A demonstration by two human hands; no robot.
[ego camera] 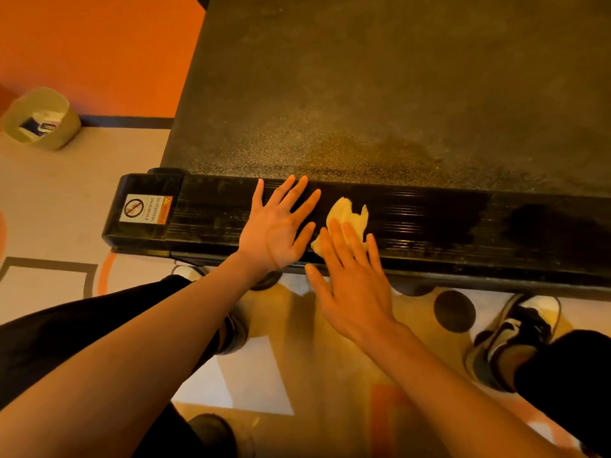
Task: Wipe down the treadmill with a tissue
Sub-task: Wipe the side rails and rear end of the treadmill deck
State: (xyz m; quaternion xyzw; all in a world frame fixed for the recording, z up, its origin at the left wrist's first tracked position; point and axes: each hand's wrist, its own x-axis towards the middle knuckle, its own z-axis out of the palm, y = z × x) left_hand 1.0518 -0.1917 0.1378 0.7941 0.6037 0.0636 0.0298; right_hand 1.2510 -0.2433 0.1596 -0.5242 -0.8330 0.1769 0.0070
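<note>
My right hand [350, 292] flat, straight fingers [332, 241] pinning tissue [347, 214] on treadmill rail [429, 219], left hand [277, 226] splayed empty just left of it; rail runs left-right, so I'd wipe sideways.

Treadmill [396, 150]: black ribbed side rail [429, 223], dark speckled belt [330, 77]. Tissue [347, 211] pale yellow. Left of treadmill: orange wall [99, 44], beige bin [67, 128].

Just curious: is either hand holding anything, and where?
Nothing is gripped. The open right hand presses the near part of the tissue onto the rail; the left hand lies flat beside it.
</note>
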